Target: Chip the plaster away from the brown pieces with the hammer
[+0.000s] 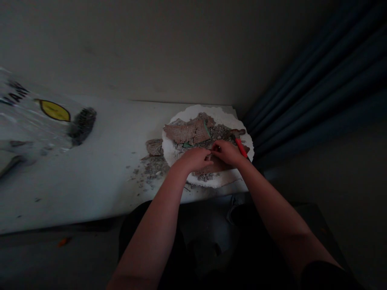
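Note:
Both my hands meet over a white foam slab (224, 117) on the table. My left hand (193, 158) is curled, its fingers pinched on a small fragment I cannot make out. My right hand (227, 152) is closed too, its fingertips pressed against the same small piece between the two hands. Broken brownish mesh-backed pieces (187, 131) and grey rubble (220, 131) lie on the slab just beyond my fingers. A hammer with a red handle (241, 146) rests on the slab right beside my right hand, untouched.
The white table (90, 177) carries more rubble and dust (152, 165) left of the slab. A clear plastic bag with a yellow mark (54, 110) and a dark brush-like thing (82, 125) lie at the far left. Dark blue curtains (317, 92) hang at the right.

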`<state>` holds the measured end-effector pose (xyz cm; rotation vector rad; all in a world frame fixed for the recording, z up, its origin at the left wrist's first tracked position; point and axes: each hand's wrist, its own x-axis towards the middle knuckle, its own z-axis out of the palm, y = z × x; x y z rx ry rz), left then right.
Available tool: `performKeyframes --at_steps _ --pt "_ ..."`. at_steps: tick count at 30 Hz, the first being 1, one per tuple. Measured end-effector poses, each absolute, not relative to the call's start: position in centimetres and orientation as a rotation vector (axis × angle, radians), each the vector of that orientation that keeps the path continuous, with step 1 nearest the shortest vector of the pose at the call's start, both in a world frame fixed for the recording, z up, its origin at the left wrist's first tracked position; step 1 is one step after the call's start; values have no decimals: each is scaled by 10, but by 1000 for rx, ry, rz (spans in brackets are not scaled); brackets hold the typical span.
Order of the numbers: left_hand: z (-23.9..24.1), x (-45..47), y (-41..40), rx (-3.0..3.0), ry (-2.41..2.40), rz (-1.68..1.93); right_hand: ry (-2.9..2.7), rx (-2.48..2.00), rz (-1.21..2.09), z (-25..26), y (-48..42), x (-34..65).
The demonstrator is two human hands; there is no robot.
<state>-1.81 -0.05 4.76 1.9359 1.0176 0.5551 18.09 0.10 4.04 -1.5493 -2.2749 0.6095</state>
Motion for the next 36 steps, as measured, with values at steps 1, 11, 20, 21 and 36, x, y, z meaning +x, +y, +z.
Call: performKeyframes --at_steps 1,11,20,21,36 --pt "46 -18 0 1950 1010 544 -2293 -1543 599 40 1 181" --pt "49 -13 0 1935 953 572 -2273 -1550 525 37 -2 180" --pt "70 2 0 561 504 975 -2177 -1537 592 40 -4 178" --pt "69 3 0 472 486 981 -2177 -1541 588 41 -4 178" --pt "59 9 6 277 627 1046 -2218 -1584 523 39 -6 177"
